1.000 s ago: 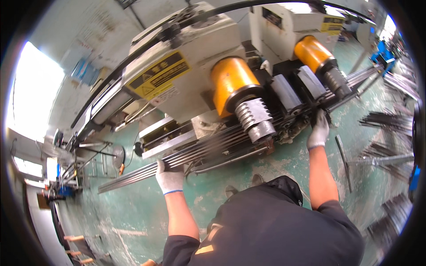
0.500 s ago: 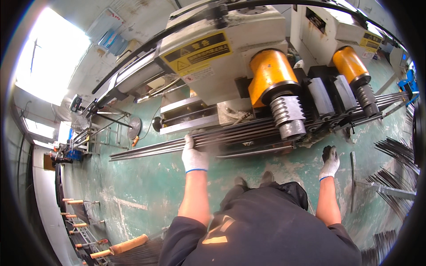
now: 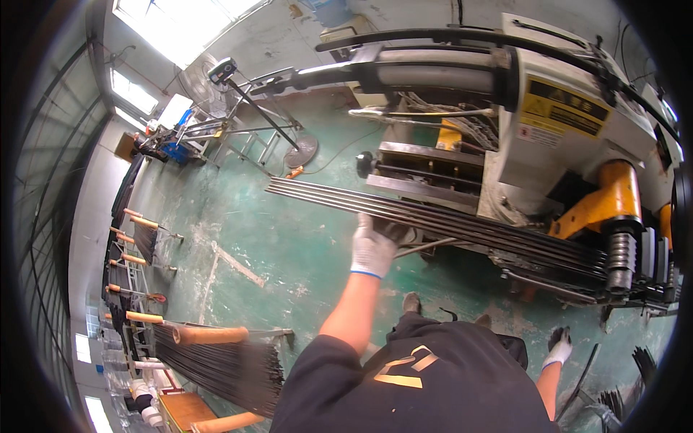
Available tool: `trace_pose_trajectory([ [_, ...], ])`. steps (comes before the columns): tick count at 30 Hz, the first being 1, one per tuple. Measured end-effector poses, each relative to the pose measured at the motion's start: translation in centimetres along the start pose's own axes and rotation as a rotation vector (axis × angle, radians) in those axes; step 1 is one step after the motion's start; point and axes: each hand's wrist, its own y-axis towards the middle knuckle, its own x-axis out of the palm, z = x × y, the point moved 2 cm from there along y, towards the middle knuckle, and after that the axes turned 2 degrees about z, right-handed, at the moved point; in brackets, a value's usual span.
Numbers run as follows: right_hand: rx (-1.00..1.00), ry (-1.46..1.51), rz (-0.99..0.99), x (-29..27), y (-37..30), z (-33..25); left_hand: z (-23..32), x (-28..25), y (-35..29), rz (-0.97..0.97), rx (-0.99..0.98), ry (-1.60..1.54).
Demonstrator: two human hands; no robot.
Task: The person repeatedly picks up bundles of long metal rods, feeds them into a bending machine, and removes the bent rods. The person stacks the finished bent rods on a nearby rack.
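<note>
A bundle of long thin metal rods [image 3: 339, 200] lies slanting across the front of a large machine [image 3: 577, 137]. My left hand [image 3: 372, 249], in a white glove with a dark palm, is closed at the near edge of the bundle. Its thumb points up against the rods, while the fingers pass beneath them, partly hidden. The rods' left ends stick out over the floor. Low at the right, well away from the bundle, my right hand [image 3: 557, 346] hangs in a matching glove. Its fingers are loosely apart with nothing in them.
An orange guard [image 3: 606, 198] and a ridged metal roller [image 3: 622, 263] stand at the machine's right. Racks with wooden rollers [image 3: 209, 335] and dark rods [image 3: 224, 364] line the lower left. A round stand base [image 3: 300, 152] rests on the green floor [image 3: 238, 224].
The view has swung left, so the machine now sits farther right and more of the left racks shows. My left hand stays at the rods; my right hand still hangs at my side.
</note>
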Motion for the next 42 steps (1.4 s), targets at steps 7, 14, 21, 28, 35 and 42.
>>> trace_pose_trajectory([
  [7, 0.257, -0.195, 0.116, -0.4, -8.7, 11.7, 25.6, -14.3, 7.9, 0.223, 0.303, -0.015],
  [14, 0.135, -0.415, 0.048, 3.3, -16.8, 11.7, 32.8, -17.3, 11.8, 0.275, 0.414, 0.22],
  [21, 0.116, -0.438, -0.007, 7.0, -15.9, 9.5, 33.4, -16.9, 10.8, 0.214, 0.459, 0.291],
  [28, 0.087, -0.389, 0.029, 10.6, -17.2, 8.8, 34.0, -15.4, 12.7, 0.167, 0.368, 0.224],
  [35, -0.037, -0.523, 0.039, 6.3, -18.3, 9.7, 34.0, -16.5, 11.6, 0.116, 0.152, 0.416],
  [42, 0.005, -0.718, 0.056, 3.7, -18.4, 8.8, 33.8, -16.3, 10.8, 0.025, 0.184, 0.462],
])
